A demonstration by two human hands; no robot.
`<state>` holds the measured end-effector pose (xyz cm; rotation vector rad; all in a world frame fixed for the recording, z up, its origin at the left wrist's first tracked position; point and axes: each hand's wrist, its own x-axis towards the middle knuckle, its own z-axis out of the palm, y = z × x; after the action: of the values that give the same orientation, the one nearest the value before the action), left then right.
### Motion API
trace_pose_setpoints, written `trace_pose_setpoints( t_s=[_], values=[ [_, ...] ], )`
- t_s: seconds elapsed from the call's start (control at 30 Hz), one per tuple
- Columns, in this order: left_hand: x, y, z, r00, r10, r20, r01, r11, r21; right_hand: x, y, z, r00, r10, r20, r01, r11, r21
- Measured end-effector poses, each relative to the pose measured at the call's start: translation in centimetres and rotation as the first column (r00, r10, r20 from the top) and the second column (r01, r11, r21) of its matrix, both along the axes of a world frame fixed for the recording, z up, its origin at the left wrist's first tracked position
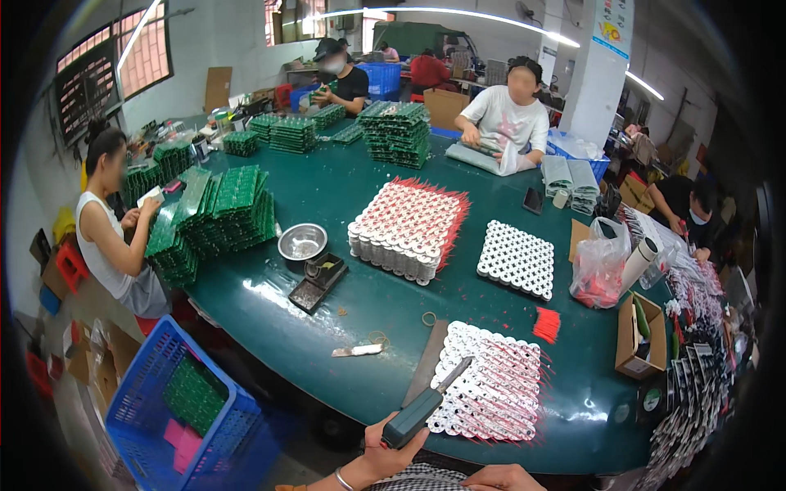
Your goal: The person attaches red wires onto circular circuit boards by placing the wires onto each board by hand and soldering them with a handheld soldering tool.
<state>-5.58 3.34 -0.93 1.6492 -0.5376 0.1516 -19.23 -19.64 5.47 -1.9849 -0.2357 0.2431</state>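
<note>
At the near edge of the table, my left hand [391, 452] is closed around the handle of a soldering iron [413, 416]. Its dark green body points up and to the right, and the dark tip reaches over a panel of round white circuit boards [483, 389]. Short red wires stand out from many of those boards. My right hand [503, 478] rests low at the picture's bottom edge, below the panel, fingers loosely stretched and partly cut off; nothing shows in it. A small bundle of red wires [547, 325] lies just beyond the panel's right corner.
A tall stack of wired white boards [401, 237], another white panel [516, 260], a metal bowl [302, 243] and a black soldering stand [318, 283] occupy the table's middle. Green circuit boards [233, 209] are piled left. A blue crate [131, 409] stands lower left. Several people work around.
</note>
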Motion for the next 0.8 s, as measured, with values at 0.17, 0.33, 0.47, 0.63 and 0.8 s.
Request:
trace_pose_setpoints(
  t_s=[0.17, 0.33, 0.47, 0.63, 0.8],
  values=[
    [-0.2, -0.2, 1.6, 0.978, 0.055, 0.203, -0.081, 0.989, 0.123, 1.6, -0.4, 0.3, 1.0, 0.015, -0.012, -0.015, 1.0, -0.005],
    [-2.2, 2.3, 1.7, 0.916, 0.193, 0.353, -0.278, 0.938, 0.207, 3.6, -2.7, 1.7, 0.958, 0.285, 0.035, -0.286, 0.957, 0.042],
    [-3.0, 5.8, 2.9, 0.937, 0.334, 0.104, -0.349, 0.913, 0.209, 3.6, -5.6, 3.2, 0.972, 0.182, 0.146, -0.192, 0.979, 0.061],
    [-4.0, 7.9, 5.4, 0.892, 0.369, 0.262, -0.439, 0.844, 0.308, 2.4, -6.9, 3.6, 0.991, -0.039, 0.126, 0.03, 0.997, 0.078],
    [-4.3, 7.2, 6.0, 0.845, 0.25, 0.472, -0.447, 0.815, 0.368, 4.7, -7.5, 3.1, 0.959, -0.076, 0.274, 0.059, 0.996, 0.071]
  ],
)
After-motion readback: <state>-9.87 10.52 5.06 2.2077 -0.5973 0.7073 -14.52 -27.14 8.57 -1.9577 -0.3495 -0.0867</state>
